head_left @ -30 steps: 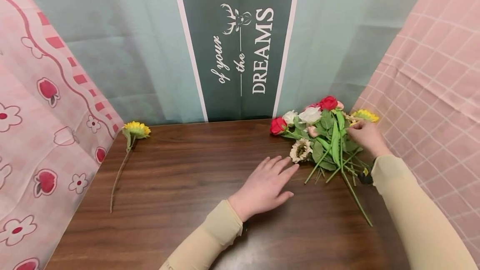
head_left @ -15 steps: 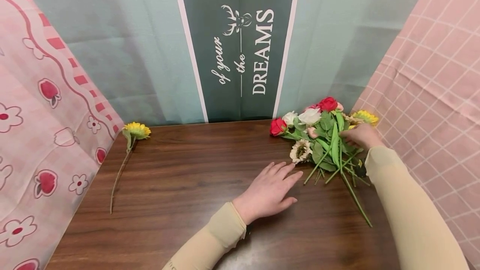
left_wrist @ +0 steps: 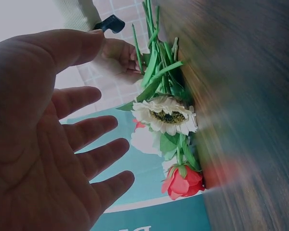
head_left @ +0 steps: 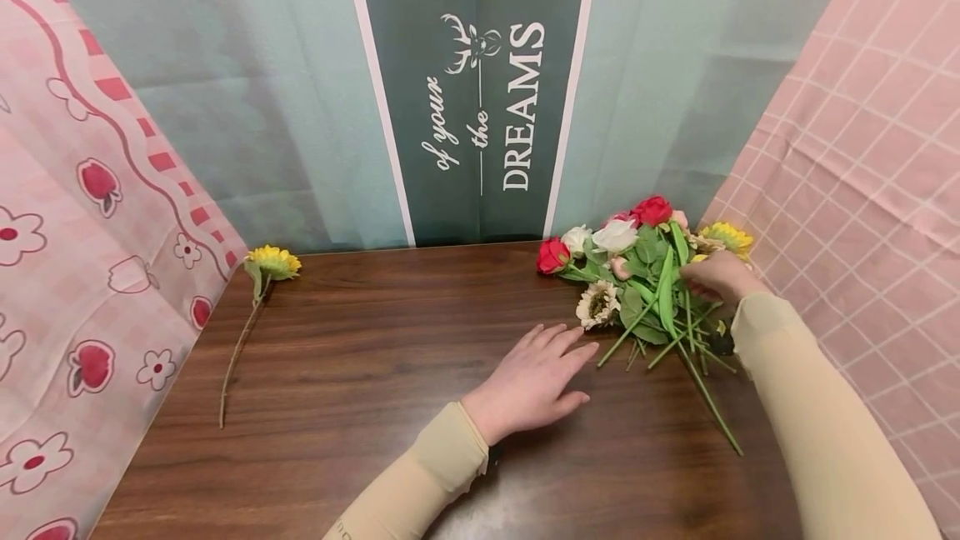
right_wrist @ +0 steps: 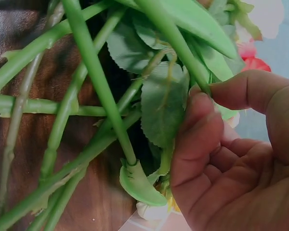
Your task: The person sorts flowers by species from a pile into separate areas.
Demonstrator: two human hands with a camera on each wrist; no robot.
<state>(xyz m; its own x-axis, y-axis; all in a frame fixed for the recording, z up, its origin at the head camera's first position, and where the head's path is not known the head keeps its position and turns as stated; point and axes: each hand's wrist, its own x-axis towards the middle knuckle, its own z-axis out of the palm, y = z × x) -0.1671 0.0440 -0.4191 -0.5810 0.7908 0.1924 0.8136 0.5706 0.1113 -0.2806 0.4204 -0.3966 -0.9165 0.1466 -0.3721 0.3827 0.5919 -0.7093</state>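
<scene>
The dark wooden table (head_left: 360, 373) carried a heap of artificial flowers (head_left: 637, 282) at its far right corner, stems fanned toward the person. A lone sunflower (head_left: 272, 261) lay well apart at the far left edge.

The right hand (head_left: 718, 276) sat at the heap's right side, its thumb and forefinger (right_wrist: 197, 125) pinching a green stem (right_wrist: 171, 33) among the leaves. The left hand (head_left: 534, 377) lay palm down on the wood just left of the stem ends, near a cream sunflower (head_left: 597, 303), fingers straight and slightly spread, holding nothing.

Compared with a second before, the right hand had dropped from the yellow bloom at the heap's edge lower into the stems; the left hand had barely shifted.
</scene>
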